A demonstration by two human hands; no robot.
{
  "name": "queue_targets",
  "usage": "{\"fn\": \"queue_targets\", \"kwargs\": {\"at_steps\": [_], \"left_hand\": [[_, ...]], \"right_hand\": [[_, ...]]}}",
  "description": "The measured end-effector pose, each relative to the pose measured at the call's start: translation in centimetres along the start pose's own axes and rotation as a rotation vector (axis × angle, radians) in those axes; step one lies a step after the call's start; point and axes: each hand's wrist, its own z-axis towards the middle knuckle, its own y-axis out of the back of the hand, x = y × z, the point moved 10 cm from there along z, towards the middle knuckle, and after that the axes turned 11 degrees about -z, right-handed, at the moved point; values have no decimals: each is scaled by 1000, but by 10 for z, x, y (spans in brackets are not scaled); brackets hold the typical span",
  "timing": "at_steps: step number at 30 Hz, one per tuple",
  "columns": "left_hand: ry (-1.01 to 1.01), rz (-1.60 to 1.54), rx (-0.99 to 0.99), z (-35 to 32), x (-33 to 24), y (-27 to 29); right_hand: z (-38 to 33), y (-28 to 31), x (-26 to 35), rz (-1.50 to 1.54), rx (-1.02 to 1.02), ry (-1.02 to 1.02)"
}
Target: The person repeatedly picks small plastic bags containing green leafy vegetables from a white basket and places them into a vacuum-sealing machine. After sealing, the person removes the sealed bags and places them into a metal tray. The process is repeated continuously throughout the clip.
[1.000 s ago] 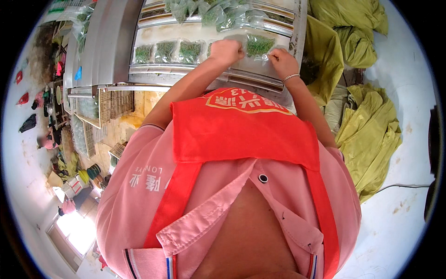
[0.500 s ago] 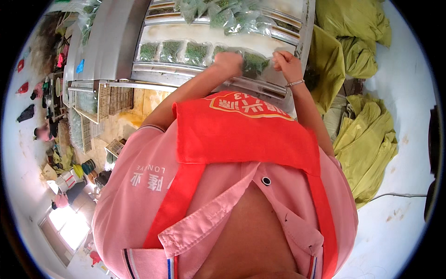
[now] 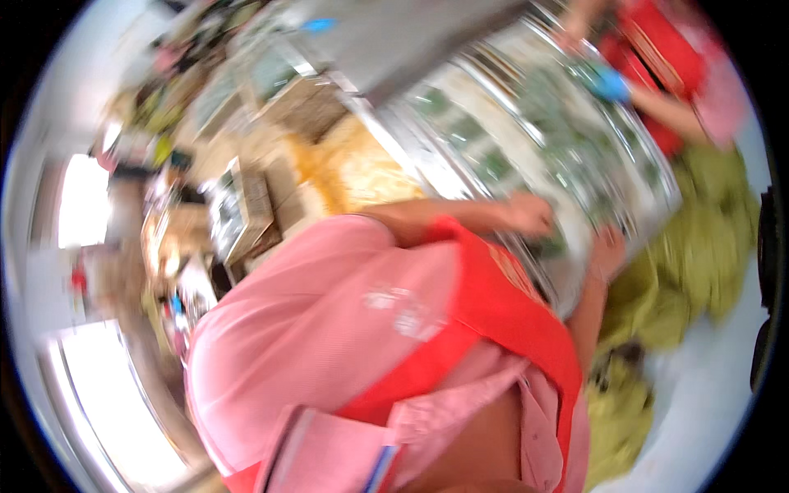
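Observation:
My left hand [image 3: 530,215] is over the near edge of a metal machine bed, its fingers curled in, though what they hold is hidden. A clear bag with green contents [image 3: 552,244] lies right beside and below it. At the bed's right end is my right hand [image 3: 606,251], too smeared by motion to show its fingers. Between and beyond my hands, a row of clear bags with green contents [image 3: 493,166] lies on the pale bed [image 3: 514,123]. More such bags [image 3: 567,160] are heaped on the bar behind.
A co-worker in a red apron [image 3: 657,49], one hand in a blue glove [image 3: 608,82], stands at the bed's far side. Yellow-green sacks [image 3: 699,238] are at the right. Crates [image 3: 246,209] and a grey metal cover [image 3: 394,37] are at the left.
The view has swung round, so the machine now slants to the right and the co-worker has come into sight. My hands remain at the near edge of the bed. Motion blurs the picture.

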Motion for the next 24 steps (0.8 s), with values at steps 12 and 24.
{"fn": "queue_targets", "kwargs": {"at_steps": [12,24], "left_hand": [[386,-1026,64,11,18,-46],[216,-1095,47,21,27,-72]], "right_hand": [[-116,-14,49,-726,161,644],[-117,31,3,-190,114,-46]]}}
